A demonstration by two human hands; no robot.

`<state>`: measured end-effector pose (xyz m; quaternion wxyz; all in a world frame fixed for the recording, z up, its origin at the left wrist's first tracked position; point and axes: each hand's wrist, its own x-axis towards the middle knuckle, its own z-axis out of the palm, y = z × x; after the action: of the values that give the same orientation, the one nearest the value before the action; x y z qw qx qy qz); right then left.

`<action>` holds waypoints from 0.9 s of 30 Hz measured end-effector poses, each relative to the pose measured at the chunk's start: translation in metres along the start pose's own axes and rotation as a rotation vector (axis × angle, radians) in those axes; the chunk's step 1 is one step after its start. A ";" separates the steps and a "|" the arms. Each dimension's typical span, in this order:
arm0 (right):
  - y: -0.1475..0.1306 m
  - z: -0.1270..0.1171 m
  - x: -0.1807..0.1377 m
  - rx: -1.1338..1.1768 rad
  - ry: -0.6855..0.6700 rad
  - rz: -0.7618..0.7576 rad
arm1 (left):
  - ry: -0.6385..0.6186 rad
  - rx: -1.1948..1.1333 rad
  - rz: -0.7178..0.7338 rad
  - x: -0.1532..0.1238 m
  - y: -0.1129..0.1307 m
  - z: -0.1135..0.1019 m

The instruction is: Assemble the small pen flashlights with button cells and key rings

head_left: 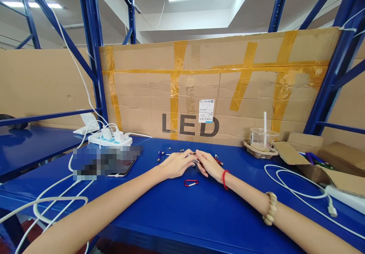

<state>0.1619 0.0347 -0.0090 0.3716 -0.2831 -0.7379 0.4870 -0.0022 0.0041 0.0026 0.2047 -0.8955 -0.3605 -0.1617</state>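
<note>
My left hand (176,165) and my right hand (210,165) meet at the middle of the blue tabletop, fingertips together. Both are closed in a pinch around something small, with a shiny metal bit showing between them; the fingers hide most of it. Just in front lies a red carabiner (194,184) with a silver gate. Left of my left hand are a short dark-blue cylinder (159,156) and a blue and silver piece (165,153). A red piece (219,162) lies beside my right hand, partly covered. Several tiny metal parts (181,150) are scattered behind the fingers.
On the left stand a white power strip (110,140) with plugs and loose white cables, and a phone (122,169) beside a blurred patch. To the right are a plastic cup (260,138) with a straw, an open cardboard box (339,162) and a coiled white cable (306,197). Cardboard (148,102) walls the back.
</note>
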 end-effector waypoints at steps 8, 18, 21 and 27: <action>-0.003 0.001 0.000 0.034 -0.094 0.087 | 0.073 0.053 0.035 -0.002 0.001 -0.001; 0.000 -0.006 0.004 0.233 -0.210 0.196 | 0.200 0.102 0.323 -0.001 0.007 -0.001; 0.001 -0.007 0.005 0.210 -0.225 0.190 | 0.217 0.109 0.334 -0.001 0.006 0.000; 0.000 -0.008 0.004 0.168 -0.245 0.194 | 0.187 0.128 0.297 0.000 0.004 0.004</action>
<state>0.1661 0.0419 -0.0055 0.2522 -0.2595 -0.7037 0.6114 0.0014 0.0034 -0.0021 0.3157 -0.9050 -0.2133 -0.1891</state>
